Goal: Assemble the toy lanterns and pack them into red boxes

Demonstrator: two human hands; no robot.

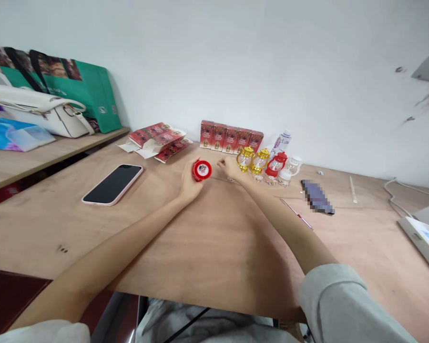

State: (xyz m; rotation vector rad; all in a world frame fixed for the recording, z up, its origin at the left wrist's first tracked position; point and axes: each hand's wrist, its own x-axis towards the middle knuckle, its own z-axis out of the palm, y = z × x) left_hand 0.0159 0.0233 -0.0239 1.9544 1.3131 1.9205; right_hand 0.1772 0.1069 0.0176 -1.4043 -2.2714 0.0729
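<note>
You seem mid-handling the red round piece (202, 169).
Your left hand (190, 184) grasps it; your right hand (230, 166) curls, contents unclear; the next move likely calls for steady holding.

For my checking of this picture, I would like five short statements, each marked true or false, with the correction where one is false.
1. The left hand holds a red round item. True.
2. The right hand rests on the phone with the pink case. False: the phone lies on the table, to the left of both hands.
3. Two gold lanterns stand side by side. True.
4. The white lantern stands between the gold lanterns. False: it stands at the right end of the row, next to the red lantern.
5. The white handbag is in front of the green bag. True.
</note>
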